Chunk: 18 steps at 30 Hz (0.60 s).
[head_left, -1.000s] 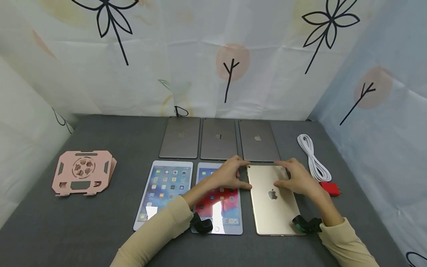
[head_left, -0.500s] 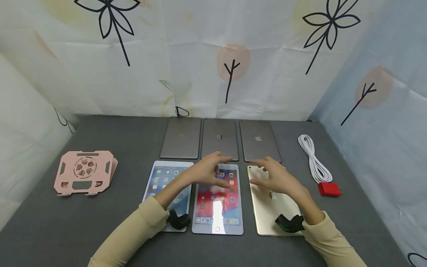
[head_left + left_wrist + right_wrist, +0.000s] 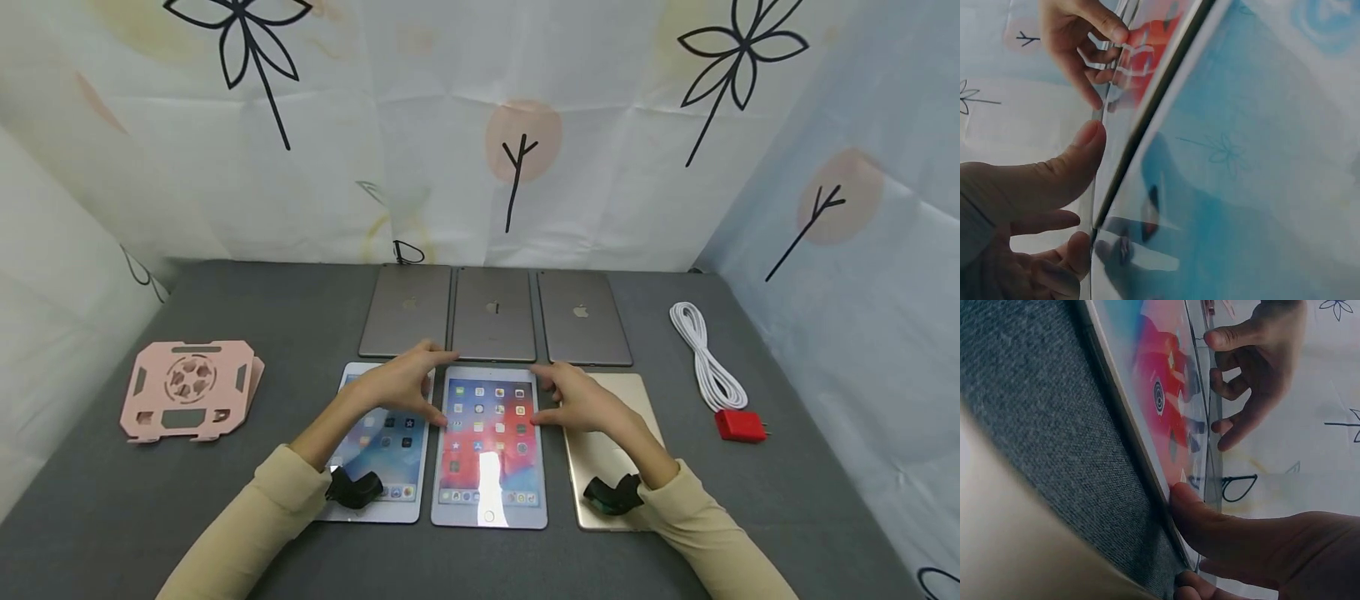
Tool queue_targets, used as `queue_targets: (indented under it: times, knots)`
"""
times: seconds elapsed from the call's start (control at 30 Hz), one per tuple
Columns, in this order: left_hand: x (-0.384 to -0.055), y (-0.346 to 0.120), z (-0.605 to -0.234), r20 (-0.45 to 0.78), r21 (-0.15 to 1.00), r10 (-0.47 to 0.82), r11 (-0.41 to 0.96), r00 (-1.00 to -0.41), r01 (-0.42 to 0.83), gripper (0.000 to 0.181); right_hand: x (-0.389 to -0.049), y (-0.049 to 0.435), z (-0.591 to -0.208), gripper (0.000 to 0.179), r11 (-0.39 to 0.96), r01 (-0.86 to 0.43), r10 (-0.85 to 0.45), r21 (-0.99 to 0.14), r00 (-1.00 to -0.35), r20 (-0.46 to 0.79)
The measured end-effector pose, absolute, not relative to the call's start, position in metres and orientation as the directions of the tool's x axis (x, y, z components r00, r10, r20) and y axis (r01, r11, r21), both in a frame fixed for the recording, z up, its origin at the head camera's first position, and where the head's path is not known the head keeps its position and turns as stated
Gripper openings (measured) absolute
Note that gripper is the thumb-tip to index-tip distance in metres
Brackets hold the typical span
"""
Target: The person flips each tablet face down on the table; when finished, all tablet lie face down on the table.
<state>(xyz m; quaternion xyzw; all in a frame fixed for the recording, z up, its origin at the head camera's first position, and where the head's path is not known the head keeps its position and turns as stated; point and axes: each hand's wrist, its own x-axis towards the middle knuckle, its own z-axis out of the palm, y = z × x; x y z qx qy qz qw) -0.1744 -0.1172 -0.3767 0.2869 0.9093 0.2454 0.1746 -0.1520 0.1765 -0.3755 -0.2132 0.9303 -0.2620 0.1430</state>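
A white-framed tablet (image 3: pixel 487 475) lies face up in the middle of the front row, its lit screen red and blue with app icons. My left hand (image 3: pixel 405 379) is at its upper left corner, thumb by the left edge. Across from it, my right hand (image 3: pixel 581 400) has its thumb tip right at the tablet's right edge (image 3: pixel 1141 437) and its index finger near the top corner. Both hands' fingers are loosely bent and spread. Beneath my left hand lies another lit tablet (image 3: pixel 401 467); under my right forearm is a gold tablet (image 3: pixel 592 457), back up.
Three grey tablets (image 3: pixel 495 317) lie back up in a row behind. A pink slotted stand (image 3: pixel 187 392) is at the left. At the right are a coiled white cable (image 3: pixel 705 358) and a red plug adapter (image 3: pixel 741 426). Patterned cloth (image 3: pixel 450 125) hangs around the grey table.
Both hands have moved left from the gold tablet to the middle lit tablet, coming to its two upper sides. The tablets stay where they were.
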Motion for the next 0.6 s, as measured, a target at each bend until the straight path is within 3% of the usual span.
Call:
queue_targets:
  times: [0.17,0.37,0.6]
  knots:
    - [-0.175,-0.124,-0.387,-0.219,0.549,0.586,0.735,-0.780,0.398,0.101,-0.157,0.174,-0.379,0.081,0.776,-0.297,-0.471,-0.556,-0.859,-0.199]
    - [-0.174,-0.127,-0.393,-0.170,0.555,0.602,0.713,-0.780,0.429,0.099,-0.162,0.176,-0.383,0.085,0.774,-0.235,-0.450,-0.587,-0.857,-0.250]
    - [-0.173,-0.125,-0.395,-0.168,0.547,0.606,0.713,-0.777,0.438,0.108,-0.161,0.179,-0.386,0.083,0.752,-0.243,-0.460,-0.613,-0.859,-0.223]
